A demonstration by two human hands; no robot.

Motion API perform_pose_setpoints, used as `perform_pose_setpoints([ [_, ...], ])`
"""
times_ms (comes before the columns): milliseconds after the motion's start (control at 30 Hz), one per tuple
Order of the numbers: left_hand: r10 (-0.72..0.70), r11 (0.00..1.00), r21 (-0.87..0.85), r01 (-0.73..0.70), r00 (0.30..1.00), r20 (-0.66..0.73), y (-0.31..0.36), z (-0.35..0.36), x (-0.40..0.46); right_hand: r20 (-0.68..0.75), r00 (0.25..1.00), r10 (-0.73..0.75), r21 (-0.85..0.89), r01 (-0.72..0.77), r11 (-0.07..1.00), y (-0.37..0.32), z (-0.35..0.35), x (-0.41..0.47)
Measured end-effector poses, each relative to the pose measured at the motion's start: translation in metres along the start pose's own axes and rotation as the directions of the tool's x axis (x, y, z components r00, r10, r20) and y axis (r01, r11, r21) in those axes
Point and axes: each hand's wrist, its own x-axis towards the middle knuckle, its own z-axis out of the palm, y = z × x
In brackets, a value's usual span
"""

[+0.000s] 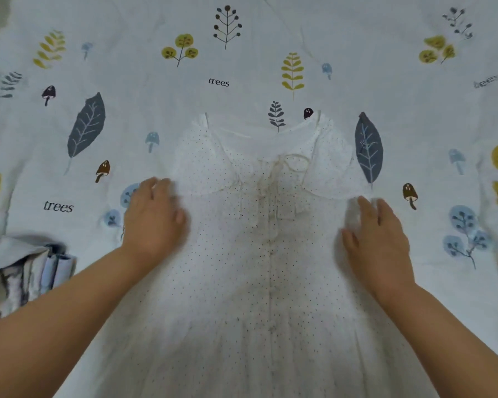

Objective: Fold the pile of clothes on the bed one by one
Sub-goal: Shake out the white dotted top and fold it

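Note:
A white dress with small dark dots lies spread face up on the bed, straps pointing away from me, with a tied lace at the chest. My left hand lies flat on the dress's left side by the armpit, fingers straight. On the dress's right side, below the ruffled sleeve, my right hand rests with its fingers straight. Both hands are blurred by motion.
The bedsheet is pale blue-white with printed leaves, mushrooms and the word "trees". A heap of grey and light-blue clothes sits at the left edge, close to my left forearm.

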Motion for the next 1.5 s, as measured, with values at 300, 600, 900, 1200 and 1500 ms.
perform_pose_setpoints([
  [300, -0.375, 0.863, -0.241, 0.444, 0.882, 0.285, -0.032, -0.018, -0.089, 0.326, 0.841, 0.431, 0.183, -0.503, 0.844, 0.048, -0.023, -0.076],
  [600, -0.147, 0.981, -0.051, 0.187, 0.889, 0.434, -0.028, -0.041, -0.142, 0.353, 0.881, 0.317, 0.154, -0.389, 0.908, 0.055, -0.045, -0.108],
  [900, 0.046, 0.868, -0.415, 0.274, 0.787, 0.615, 0.040, -0.042, -0.163, 0.511, 0.846, -0.150, 0.487, -0.141, 0.862, 0.005, -0.055, -0.141],
  [1200, 0.560, 0.695, 0.281, -0.662, 0.744, 0.365, -0.032, 0.001, -0.166, 0.347, 0.823, -0.450, -0.198, 0.534, 0.822, 0.065, 0.000, -0.145],
  [1500, 0.741, 0.381, 0.216, -0.899, 0.437, 0.511, -0.029, 0.012, -0.162, 0.462, 0.514, -0.723, -0.129, 0.845, 0.519, 0.072, 0.016, -0.138],
])
